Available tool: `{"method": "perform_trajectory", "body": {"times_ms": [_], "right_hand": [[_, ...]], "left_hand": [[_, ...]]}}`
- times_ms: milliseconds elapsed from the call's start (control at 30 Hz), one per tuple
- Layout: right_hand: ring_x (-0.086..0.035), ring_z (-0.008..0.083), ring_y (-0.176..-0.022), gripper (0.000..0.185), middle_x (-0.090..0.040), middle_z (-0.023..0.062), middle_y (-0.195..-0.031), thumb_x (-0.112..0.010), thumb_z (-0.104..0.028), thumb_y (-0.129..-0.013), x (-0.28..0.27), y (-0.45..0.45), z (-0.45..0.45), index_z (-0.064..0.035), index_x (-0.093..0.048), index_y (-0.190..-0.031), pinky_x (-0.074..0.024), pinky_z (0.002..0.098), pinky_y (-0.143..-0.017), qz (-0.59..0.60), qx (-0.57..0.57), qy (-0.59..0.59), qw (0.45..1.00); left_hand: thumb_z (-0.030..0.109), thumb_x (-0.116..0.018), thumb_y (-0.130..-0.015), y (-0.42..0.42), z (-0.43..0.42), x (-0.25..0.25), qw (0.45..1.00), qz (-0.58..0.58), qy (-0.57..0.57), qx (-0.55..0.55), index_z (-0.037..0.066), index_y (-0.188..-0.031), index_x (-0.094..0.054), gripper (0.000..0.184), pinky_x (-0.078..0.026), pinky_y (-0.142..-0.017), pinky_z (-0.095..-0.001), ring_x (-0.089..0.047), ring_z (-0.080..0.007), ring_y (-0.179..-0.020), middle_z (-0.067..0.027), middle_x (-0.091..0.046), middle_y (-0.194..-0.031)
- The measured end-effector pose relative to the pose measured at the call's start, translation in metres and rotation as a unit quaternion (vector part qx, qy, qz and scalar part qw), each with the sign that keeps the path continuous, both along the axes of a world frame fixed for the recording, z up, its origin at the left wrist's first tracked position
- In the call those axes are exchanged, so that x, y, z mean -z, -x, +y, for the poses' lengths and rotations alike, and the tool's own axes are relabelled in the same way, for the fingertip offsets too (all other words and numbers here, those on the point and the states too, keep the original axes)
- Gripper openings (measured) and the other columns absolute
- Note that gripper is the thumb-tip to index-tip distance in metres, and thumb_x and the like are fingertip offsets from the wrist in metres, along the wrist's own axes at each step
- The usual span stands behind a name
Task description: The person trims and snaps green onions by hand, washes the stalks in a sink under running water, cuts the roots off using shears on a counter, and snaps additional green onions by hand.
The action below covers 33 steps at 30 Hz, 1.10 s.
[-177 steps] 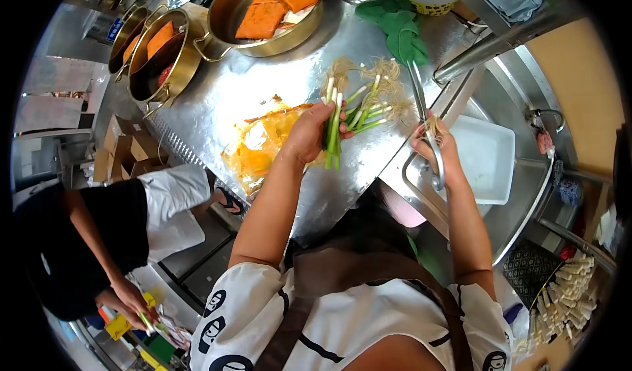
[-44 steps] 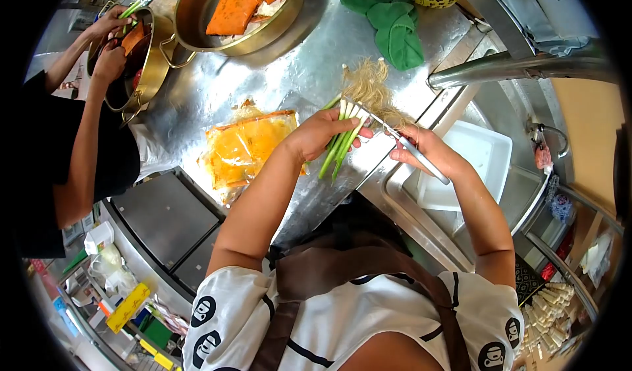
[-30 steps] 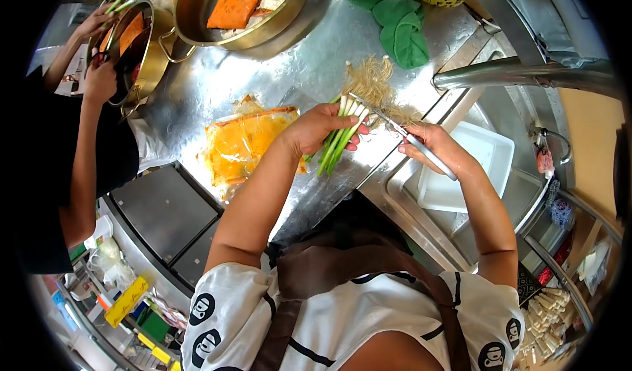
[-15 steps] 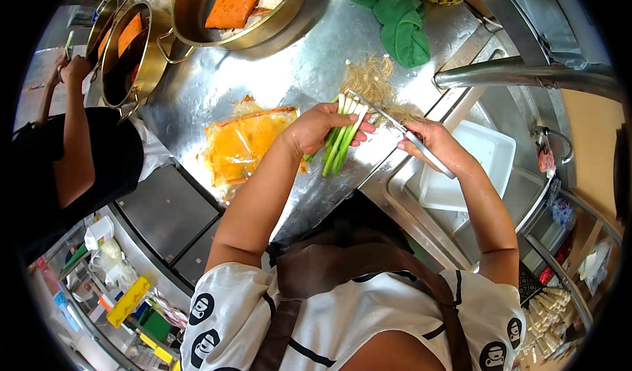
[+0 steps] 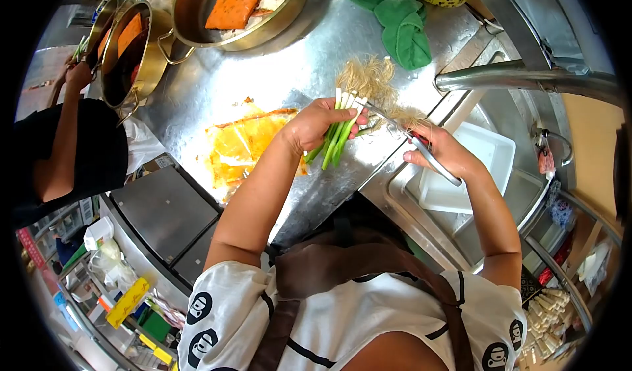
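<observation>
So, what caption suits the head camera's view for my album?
Left hand grips spring onions, right hand holds scissors, beside a heap of roots.

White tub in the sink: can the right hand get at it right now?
Probably yes: the white tub looks close to the right hand, open-topped, with only the forearm overlapping it in view. Gripping it would likely mean putting down the scissors first.
</observation>
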State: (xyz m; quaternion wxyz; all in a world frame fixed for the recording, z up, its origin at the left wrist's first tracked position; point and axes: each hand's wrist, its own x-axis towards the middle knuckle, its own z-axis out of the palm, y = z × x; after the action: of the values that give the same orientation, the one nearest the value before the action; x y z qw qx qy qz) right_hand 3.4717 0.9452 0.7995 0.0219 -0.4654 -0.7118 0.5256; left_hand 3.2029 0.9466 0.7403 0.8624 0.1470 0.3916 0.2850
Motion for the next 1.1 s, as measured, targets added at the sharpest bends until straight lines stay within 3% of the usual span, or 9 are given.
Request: {"method": "perform_trajectory", "body": {"times_ms": [300,400,467,567,700,800,867,967,1100], "right_hand": [[-0.050,0.0230,-0.076,0.034,-0.052,0.0109,-0.083,-0.067,-0.024,-0.082,0.007,0.000,0.008,-0.0025,-0.057,-0.106,-0.0433,0.0324,-0.071,-0.012,-0.062,-0.044,0.997],[-0.051,0.0229,-0.076,0.035,-0.054,0.0114,-0.085,-0.067,-0.022,-0.082,0.003,0.004,0.007,-0.0034,-0.057,-0.110,-0.0439,0.0314,-0.071,-0.004,-0.027,0.020,0.999],[-0.051,0.0260,-0.066,0.029,-0.054,0.0142,-0.073,-0.066,-0.023,-0.082,0.012,0.004,0.004,-0.0018,-0.057,-0.100,-0.0433,0.0348,-0.063,0.047,-0.004,-0.008,0.999],[-0.055,0.0243,-0.078,0.034,-0.058,0.0137,-0.088,-0.066,-0.017,-0.083,0.021,-0.001,0.006,-0.0034,-0.056,-0.113,-0.0451,0.0320,-0.073,-0.017,-0.058,-0.026,0.998],[-0.057,0.0270,-0.080,0.033,-0.059,0.0155,-0.090,-0.065,-0.017,-0.083,0.020,-0.002,0.010,-0.0032,-0.057,-0.112,-0.0461,0.0337,-0.073,-0.011,-0.085,-0.103,0.991],[-0.058,0.0300,-0.080,0.031,-0.060,0.0170,-0.089,-0.065,-0.018,-0.083,0.017,0.003,0.018,-0.0032,-0.057,-0.109,-0.0464,0.0353,-0.072,-0.049,-0.111,-0.066,0.990],[-0.057,0.0297,-0.075,0.027,-0.059,0.0176,-0.084,-0.064,-0.019,-0.084,0.016,0.010,0.018,-0.0027,-0.058,-0.105,-0.0455,0.0360,-0.069,-0.015,-0.088,-0.079,0.993],[-0.054,0.0284,-0.070,0.025,-0.057,0.0170,-0.078,-0.063,-0.021,-0.085,0.007,0.015,0.029,-0.0016,-0.058,-0.100,-0.0441,0.0361,-0.066,-0.051,-0.094,-0.022,0.994],[-0.052,0.0300,-0.063,0.027,-0.054,0.0165,-0.069,-0.065,-0.024,-0.083,0.021,0.009,0.027,0.0006,-0.056,-0.087,-0.0432,0.0373,-0.062,-0.001,-0.089,-0.081,0.993]], "left_hand": [[0.011,-0.056,-0.089,-0.007,-0.002,0.000,0.999,0.023,-0.010,0.037,-0.004,-0.112,-0.057,0.027,-0.050,-0.066,-0.0254,-0.060,-0.0142,-0.074,-0.0094,-0.065,-0.092],[0.011,-0.056,-0.089,-0.006,-0.002,0.002,0.999,0.012,-0.016,0.042,-0.004,-0.112,-0.057,0.028,-0.050,-0.066,-0.0256,-0.060,-0.0144,-0.073,-0.0088,-0.065,-0.091],[0.012,-0.059,-0.088,-0.007,-0.002,0.003,0.999,-0.006,-0.014,0.051,0.001,-0.113,-0.057,0.028,-0.051,-0.065,-0.0238,-0.059,-0.0122,-0.072,-0.0076,-0.065,-0.092],[0.012,-0.059,-0.088,-0.007,-0.001,0.003,0.999,-0.015,-0.008,0.050,0.001,-0.113,-0.058,0.027,-0.050,-0.064,-0.0237,-0.059,-0.0124,-0.070,-0.0066,-0.064,-0.091],[0.011,-0.058,-0.087,-0.005,0.001,0.007,0.998,-0.005,0.003,0.063,-0.005,-0.112,-0.057,0.029,-0.047,-0.062,-0.0258,-0.056,-0.0151,-0.067,-0.0064,-0.062,-0.084],[0.011,-0.058,-0.088,-0.007,0.004,0.007,0.998,0.006,-0.009,0.067,-0.005,-0.110,-0.057,0.028,-0.046,-0.060,-0.0260,-0.053,-0.0148,-0.064,-0.0053,-0.060,-0.080],[0.011,-0.057,-0.088,-0.012,0.006,0.006,0.991,0.011,-0.033,0.130,-0.006,-0.109,-0.058,0.027,-0.045,-0.060,-0.0266,-0.053,-0.0144,-0.064,-0.0046,-0.058,-0.079],[0.011,-0.056,-0.089,-0.014,0.008,0.002,0.994,0.001,-0.018,0.110,-0.006,-0.108,-0.058,0.027,-0.044,-0.058,-0.0251,-0.052,-0.0132,-0.063,-0.0039,-0.057,-0.076],[0.010,-0.056,-0.088,-0.011,0.011,0.000,0.995,0.014,-0.002,0.095,-0.006,-0.108,-0.058,0.026,-0.043,-0.056,-0.0236,-0.051,-0.0121,-0.061,-0.0033,-0.056,-0.073]]}}
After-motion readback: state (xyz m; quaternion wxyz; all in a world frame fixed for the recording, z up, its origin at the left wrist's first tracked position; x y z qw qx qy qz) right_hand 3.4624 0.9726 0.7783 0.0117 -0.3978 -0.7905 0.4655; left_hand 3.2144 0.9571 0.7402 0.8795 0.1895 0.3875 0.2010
